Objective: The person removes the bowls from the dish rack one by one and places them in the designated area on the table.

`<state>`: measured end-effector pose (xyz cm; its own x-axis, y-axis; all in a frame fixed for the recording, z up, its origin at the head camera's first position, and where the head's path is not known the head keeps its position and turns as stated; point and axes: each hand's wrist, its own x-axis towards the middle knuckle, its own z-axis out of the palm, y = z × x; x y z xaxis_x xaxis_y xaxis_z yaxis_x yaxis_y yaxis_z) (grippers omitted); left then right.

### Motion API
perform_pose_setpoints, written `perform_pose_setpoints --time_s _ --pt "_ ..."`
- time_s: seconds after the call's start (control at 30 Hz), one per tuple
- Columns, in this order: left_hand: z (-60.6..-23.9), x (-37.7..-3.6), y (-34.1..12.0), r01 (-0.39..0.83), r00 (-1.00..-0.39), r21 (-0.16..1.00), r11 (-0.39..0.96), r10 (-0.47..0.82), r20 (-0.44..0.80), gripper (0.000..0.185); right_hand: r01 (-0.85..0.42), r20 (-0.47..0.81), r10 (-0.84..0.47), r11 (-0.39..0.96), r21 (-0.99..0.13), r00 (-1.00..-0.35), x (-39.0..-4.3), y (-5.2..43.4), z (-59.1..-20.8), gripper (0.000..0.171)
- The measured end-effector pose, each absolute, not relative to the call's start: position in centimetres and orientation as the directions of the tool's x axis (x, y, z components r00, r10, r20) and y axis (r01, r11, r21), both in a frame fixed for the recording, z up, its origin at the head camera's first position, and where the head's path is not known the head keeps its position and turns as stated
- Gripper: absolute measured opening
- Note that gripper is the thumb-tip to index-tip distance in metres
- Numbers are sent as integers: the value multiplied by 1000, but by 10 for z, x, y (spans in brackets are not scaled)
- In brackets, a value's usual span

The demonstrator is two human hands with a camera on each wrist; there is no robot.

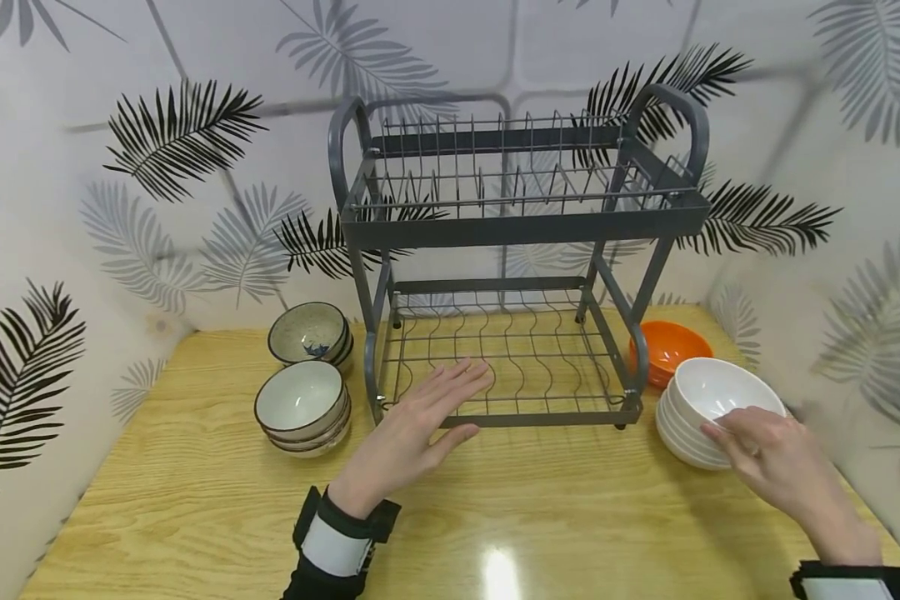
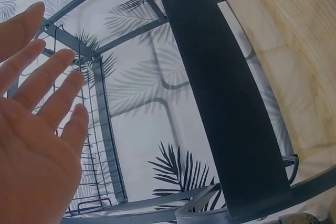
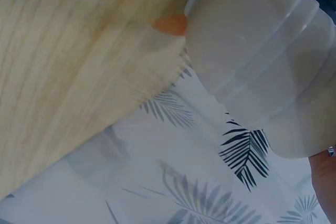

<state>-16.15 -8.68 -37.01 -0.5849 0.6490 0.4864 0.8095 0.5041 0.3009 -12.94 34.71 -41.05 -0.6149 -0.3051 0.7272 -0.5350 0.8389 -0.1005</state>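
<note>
My right hand (image 1: 783,467) pinches the near rim of the top white bowl (image 1: 723,390) in a nested stack at the right. That bowl sits tilted a little above the others. The right wrist view shows the outer walls of the stacked white bowls (image 3: 257,51), with only a bit of the hand (image 3: 324,182) at the edge. My left hand (image 1: 412,433), fingers straight and holding nothing, hovers before the lower shelf of a dark grey two-tier dish rack (image 1: 525,225). The left wrist view shows the palm (image 2: 37,145) beside the rack.
Behind the white stack are orange bowls (image 1: 671,350), close to the rack's right leg. Left of the rack stand two bowl stacks: speckled grey bowls (image 1: 307,329) behind, and pale bowls with brown rims (image 1: 300,404) in front. Everything stands on a wooden table (image 1: 180,492) against a leaf-patterned backdrop (image 1: 157,250).
</note>
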Motion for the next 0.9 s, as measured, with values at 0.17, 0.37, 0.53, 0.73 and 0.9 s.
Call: perform_pose_setpoints --time_s 0.17,0.37,0.53,0.73,0.9 --pt "-370 -160 -87 801 -598 314 510 651 468 56 -502 689 -296 858 -112 -661 -128 347 -417 23" --pt "-372 -160 -85 803 -595 315 506 656 464 55 -456 619 -280 878 -143 -734 -128 344 -420 15" --pt "-375 -160 -87 795 -606 322 515 647 462 56 -406 529 -261 896 -178 -808 -127 344 -418 10" --pt "-380 -155 -96 746 -663 345 570 591 459 55 -466 635 -283 874 -137 -719 -127 332 -412 16" --pt "-382 -151 -109 668 -727 327 668 493 478 52 -546 687 -323 828 -128 -651 -128 298 -405 48"
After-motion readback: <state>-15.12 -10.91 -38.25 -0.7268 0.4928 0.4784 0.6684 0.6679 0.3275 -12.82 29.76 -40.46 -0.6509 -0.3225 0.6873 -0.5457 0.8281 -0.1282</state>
